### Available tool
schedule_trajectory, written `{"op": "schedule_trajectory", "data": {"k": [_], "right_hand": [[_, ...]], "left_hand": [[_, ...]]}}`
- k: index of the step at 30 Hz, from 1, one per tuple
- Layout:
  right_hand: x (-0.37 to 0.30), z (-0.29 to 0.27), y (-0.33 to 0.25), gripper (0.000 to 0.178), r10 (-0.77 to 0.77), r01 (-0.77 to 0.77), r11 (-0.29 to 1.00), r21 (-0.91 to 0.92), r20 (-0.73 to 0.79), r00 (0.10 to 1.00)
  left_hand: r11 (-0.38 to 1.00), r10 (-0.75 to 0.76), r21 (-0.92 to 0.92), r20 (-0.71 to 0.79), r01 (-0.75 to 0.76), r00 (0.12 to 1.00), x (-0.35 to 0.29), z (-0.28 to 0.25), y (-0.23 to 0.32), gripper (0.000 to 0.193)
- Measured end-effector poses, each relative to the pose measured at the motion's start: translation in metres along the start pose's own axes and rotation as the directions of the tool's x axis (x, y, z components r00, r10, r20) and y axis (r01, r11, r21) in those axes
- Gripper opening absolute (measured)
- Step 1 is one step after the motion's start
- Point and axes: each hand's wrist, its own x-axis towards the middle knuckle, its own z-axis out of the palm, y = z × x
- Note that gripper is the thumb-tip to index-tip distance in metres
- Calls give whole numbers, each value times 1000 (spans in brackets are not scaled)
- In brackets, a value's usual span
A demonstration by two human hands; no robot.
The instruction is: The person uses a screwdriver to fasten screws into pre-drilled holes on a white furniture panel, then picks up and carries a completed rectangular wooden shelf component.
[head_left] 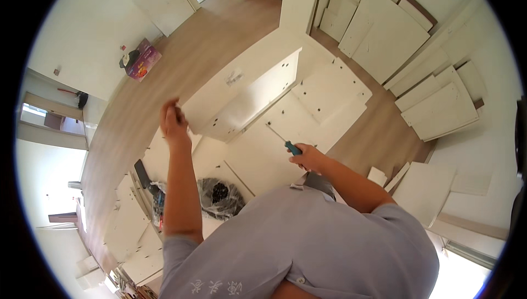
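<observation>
My right hand (308, 158) grips a screwdriver (293, 148) by its teal handle, its thin shaft pointing up and left over a large white panel (258, 153) lying flat. Raised near the left end of an upright white board (219, 101), my left hand (174, 122) has its fingers curled in. Something small and dark may be between them, but I cannot make it out. The upright board stands on edge across the flat panels and has several dark holes or fittings. More dark fittings dot the flat panel (337, 93) to its right.
A clear plastic bag (222, 197) of dark small parts lies near my left forearm. White boards (384, 32) lean at the right wall, with more boards (442, 107) nearer. A purple box (144, 64) stands on the wooden floor at the far left. Loose panels (129, 227) lie lower left.
</observation>
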Motion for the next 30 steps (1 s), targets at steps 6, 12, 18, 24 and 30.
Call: {"op": "schedule_trajectory", "data": {"k": [6,12,18,24,30], "right_hand": [[-31,-56,10,48,-263,221,911,-348,-77,962],[-44,-104,-53,46,-321,379,719,-582,205,925],[-30,-159,-77,44,-339,410,678,-610,236,911],[-21,-200,-82,46,-333,469,537,-701,335,881],[-34,-229,-106,45,-296,421,298,-857,336,894]], "left_hand": [[708,-663,-233,106,667,741,-150,14,-9,24],[457,-811,-256,274,852,517,-167,130,-29,22],[474,-759,-285,346,833,551,-155,183,-43,22],[558,-751,-149,330,817,573,-167,210,-41,22],[672,-726,428,224,604,650,-162,253,-10,23]]}}
